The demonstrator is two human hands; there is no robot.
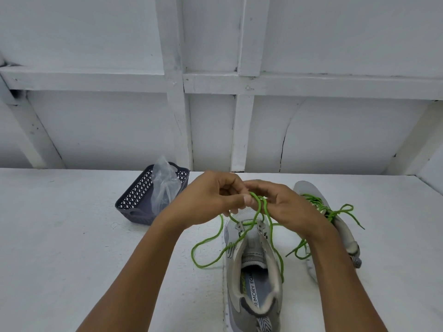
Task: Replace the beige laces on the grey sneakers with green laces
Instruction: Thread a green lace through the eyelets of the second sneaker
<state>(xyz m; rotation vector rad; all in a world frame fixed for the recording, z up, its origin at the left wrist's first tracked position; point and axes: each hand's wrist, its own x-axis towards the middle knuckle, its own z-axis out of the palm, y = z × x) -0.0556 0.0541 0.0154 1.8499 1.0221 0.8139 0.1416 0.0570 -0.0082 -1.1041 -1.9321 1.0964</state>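
Head camera view: both hands meet above the table (72,236), fingertips nearly touching. The left hand (215,197) has its fingers curled and its thumb pressed down, pinching loops of the green lace (258,208). The right hand (285,206), back turned up, curls its fingers in on the same loops from the other side.

Directly below the hands stands the near sneaker (254,279), grey, heel toward the person, its opening and printed insole in plain sight. The green lace crosses its front eyelets just beneath the left thumb. One strand then trails out onto the table below and to the left of the left hand in a wide curve. Another runs down the shoe's right side and passes under the right forearm.

Just right of the right hand, partly behind the wrist, lies the far sneaker (345,236). It is already threaded with a second green lace (335,212), tied in a bow whose loops and ends spread beside the right wrist.

Left of the left hand, near it, sits a dark perforated basket (136,202) with a clear plastic bag (165,185) standing in it. Beyond the hands rises a white panelled wall (215,68).
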